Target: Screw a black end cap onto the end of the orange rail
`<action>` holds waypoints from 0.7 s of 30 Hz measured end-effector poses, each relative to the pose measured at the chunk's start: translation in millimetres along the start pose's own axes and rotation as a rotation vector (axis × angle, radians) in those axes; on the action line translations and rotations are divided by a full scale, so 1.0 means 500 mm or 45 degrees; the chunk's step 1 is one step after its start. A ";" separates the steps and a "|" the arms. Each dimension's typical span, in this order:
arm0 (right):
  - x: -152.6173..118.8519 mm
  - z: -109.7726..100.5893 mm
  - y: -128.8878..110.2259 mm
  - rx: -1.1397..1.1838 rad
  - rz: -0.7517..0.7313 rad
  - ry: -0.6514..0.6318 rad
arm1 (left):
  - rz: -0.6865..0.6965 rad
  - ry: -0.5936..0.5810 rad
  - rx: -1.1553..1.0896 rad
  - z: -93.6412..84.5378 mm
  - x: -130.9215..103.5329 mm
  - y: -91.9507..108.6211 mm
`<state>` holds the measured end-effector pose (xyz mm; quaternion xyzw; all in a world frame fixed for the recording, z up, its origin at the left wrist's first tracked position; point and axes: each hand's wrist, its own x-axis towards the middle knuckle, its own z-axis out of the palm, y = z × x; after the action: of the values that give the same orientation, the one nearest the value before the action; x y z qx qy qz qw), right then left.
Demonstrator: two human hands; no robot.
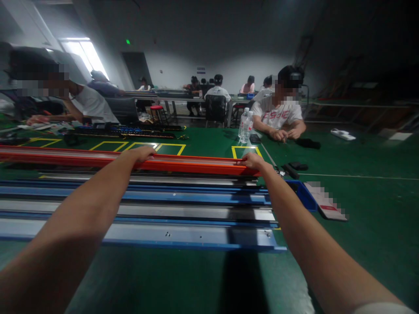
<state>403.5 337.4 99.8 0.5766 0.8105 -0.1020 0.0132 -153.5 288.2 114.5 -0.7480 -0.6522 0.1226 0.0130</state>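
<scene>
A long orange-red rail (196, 165) stretches across the table from the left edge of view to just past the middle. My left hand (144, 154) is closed around its upper edge near the centre. Close to the rail's right end, my right hand (251, 161) grips the same edge, fingers bent over it. On the near side, a silver rail (222, 179), a blue rail (203, 197) and a wide pale-blue rail (216, 237) lie roughly parallel to it. My forearms cross over these and hide parts of them.
Yellow tape outlines (172, 145) mark the green tabletop (369, 196) beyond the rail. Water bottles (245, 126) stand near a person (278, 109) seated opposite. To the right are a blue tray (306, 196) and a flat pale package (325, 203). Another person (91, 104) leans in at left.
</scene>
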 end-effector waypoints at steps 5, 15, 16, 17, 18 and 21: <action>-0.008 -0.027 0.000 0.004 -0.024 0.079 | 0.010 -0.012 0.046 -0.038 -0.019 -0.005; -0.058 -0.068 -0.004 -0.045 -0.076 0.154 | 0.102 0.023 0.083 -0.084 -0.076 0.008; -0.063 -0.069 -0.004 -0.048 -0.087 0.153 | 0.117 0.027 0.085 -0.086 -0.082 0.009; -0.069 -0.070 -0.003 -0.051 -0.099 0.153 | 0.131 0.033 0.086 -0.089 -0.088 0.010; -0.075 -0.070 -0.002 -0.054 -0.109 0.154 | 0.145 0.041 0.088 -0.092 -0.094 0.011; -0.088 -0.073 -0.001 -0.061 -0.128 0.167 | 0.194 0.077 0.093 -0.102 -0.112 0.012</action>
<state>421.4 302.6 141.6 0.5402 0.8398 -0.0451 -0.0312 -143.8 239.7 172.2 -0.7978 -0.5878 0.1244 0.0508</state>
